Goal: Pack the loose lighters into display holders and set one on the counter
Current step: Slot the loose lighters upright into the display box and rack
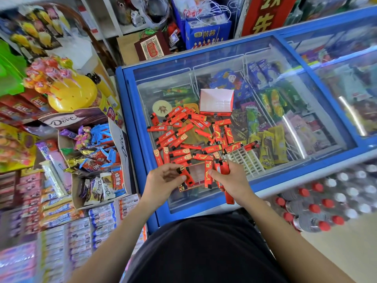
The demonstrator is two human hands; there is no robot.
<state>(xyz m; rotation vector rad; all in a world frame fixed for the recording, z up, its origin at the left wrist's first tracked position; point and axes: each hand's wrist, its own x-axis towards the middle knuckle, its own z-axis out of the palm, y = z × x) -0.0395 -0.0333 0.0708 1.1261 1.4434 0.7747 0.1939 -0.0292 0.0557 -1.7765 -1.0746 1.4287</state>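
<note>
Here, loose red lighters (189,135) are lying scattered on the glass freezer lid (234,58), an open display holder (216,102) standing behind them. The left hand (163,180) is pinching one lighter (185,175); the right hand (232,180) is clutching several, partly hiding a white grid tray (245,160)

We only get one view, head-mounted, wide-angle, looking steeply down past a dark shirt at the hands (204,180) working close up over a freezer's glass lid (265,94), candy shelves (61,160) bending along the left edge.
</note>
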